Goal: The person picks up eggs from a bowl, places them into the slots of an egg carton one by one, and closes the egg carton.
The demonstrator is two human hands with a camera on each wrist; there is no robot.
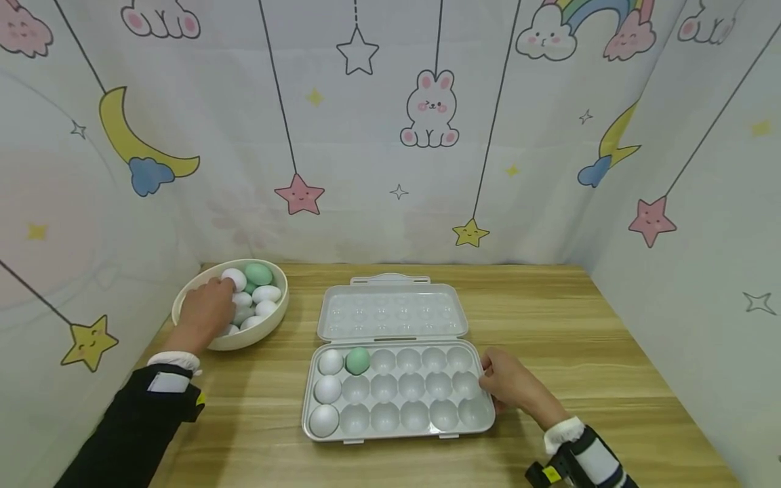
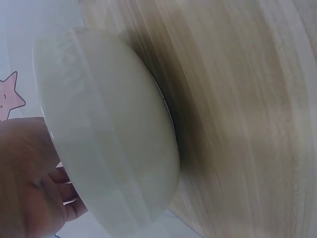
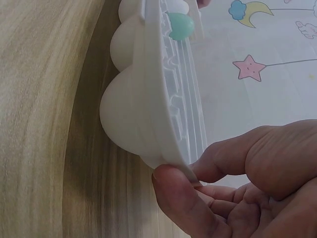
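My left hand [image 1: 209, 308] reaches over the left side of the bowl, back of the hand up and fingers bent down among the eggs; the fingertips touch a white egg [image 1: 234, 278], though I cannot tell whether they have a hold on it. That forearm slants in from the near left, its black sleeve [image 1: 116, 434] ending at a white cuff. My right hand [image 1: 509, 379] comes in from the near right with the wrist low, pinching the right edge of the egg box [image 1: 411, 386] between thumb and fingers, the gap between them only as wide as the rim.

The egg box sits in the middle of the worktop [image 1: 525, 305], its lid [image 1: 393, 312] folded back toward the far side. Three white eggs [image 1: 327, 389] fill its leftmost column, and a green egg [image 1: 357, 360] sits in the far row, just right of the far white one. The cream bowl [image 1: 277, 325] stands to the far left, well apart from the box, with white and green eggs piled inside. Beyond the worktop hangs a pale curtain [image 1: 378, 169] printed with stars, moons, clouds and rabbits, with similar printed walls at left and right.
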